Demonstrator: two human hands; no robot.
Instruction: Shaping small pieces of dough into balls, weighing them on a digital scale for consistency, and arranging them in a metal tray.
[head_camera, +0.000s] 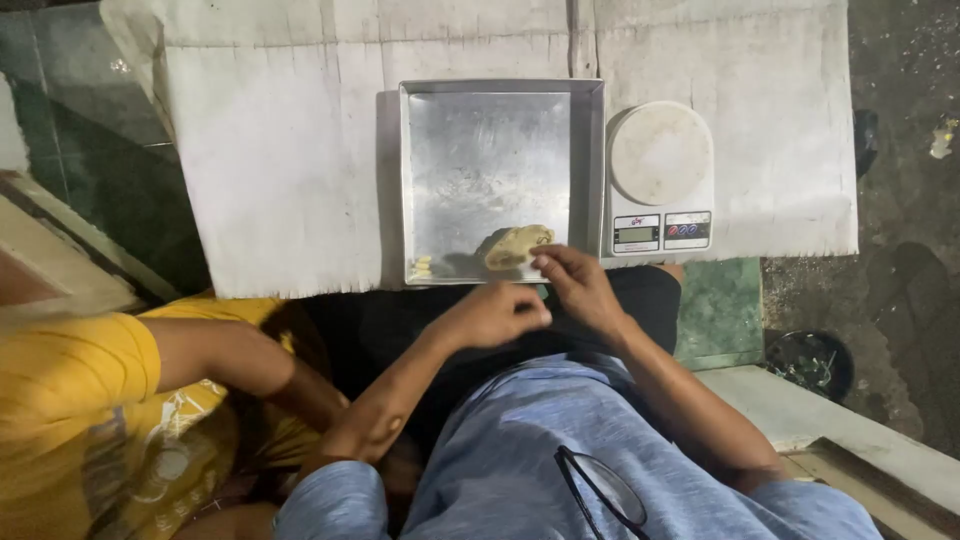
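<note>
Nearest the camera, a pair of dark-framed glasses is hanging at the front of the person's blue shirt, and a co-worker in a yellow shirt is leaning in at the left, one arm stretching toward the person's lap. Just beyond, the left hand is hovering curled into a loose fist over the dark cloth on the lap; whether it is pinching anything is hidden. The right hand is reaching to the near rim of the metal tray, its fingertips closing at the edge of a yellowish filled dough piece that is lying in the tray's near right corner. A few small pale scraps are sitting in the near left corner. Only this one piece is lying in the tray, and most of its floor is showing bare, so the filling appears to be barely begun. Beside the tray, a white kitchen scale is resting on the pale paper sheet, nothing on its round platform.
</note>
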